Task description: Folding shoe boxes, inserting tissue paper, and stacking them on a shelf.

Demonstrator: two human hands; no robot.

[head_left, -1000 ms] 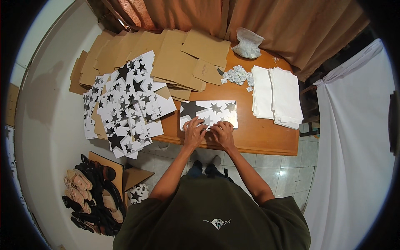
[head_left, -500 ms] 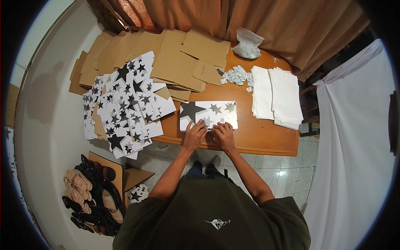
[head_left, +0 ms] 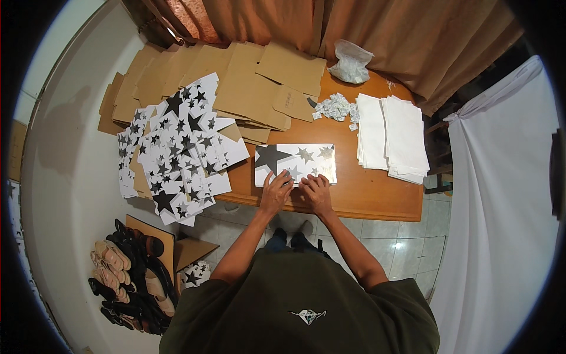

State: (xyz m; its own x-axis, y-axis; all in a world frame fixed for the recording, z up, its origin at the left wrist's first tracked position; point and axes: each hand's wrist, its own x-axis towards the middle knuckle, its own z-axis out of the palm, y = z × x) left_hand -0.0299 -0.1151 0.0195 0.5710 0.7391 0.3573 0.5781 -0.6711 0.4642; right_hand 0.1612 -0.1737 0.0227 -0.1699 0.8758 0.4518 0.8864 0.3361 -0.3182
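My left hand (head_left: 276,193) and right hand (head_left: 316,193) touch the white oblong box with black and grey stars (head_left: 299,158). They hide its near edge, so I can't tell if they grip.

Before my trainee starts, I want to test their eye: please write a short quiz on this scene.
1. True or false: the left hand and right hand both touch the star-printed box.
2. Which lies nearest the white sheets: (a) shoes, (b) small packets, (c) shirt?
3. Fill in: in the picture, the pile of star-printed cardboard lies to the box's ____.

Key: 1 true; 2 b; 3 left.
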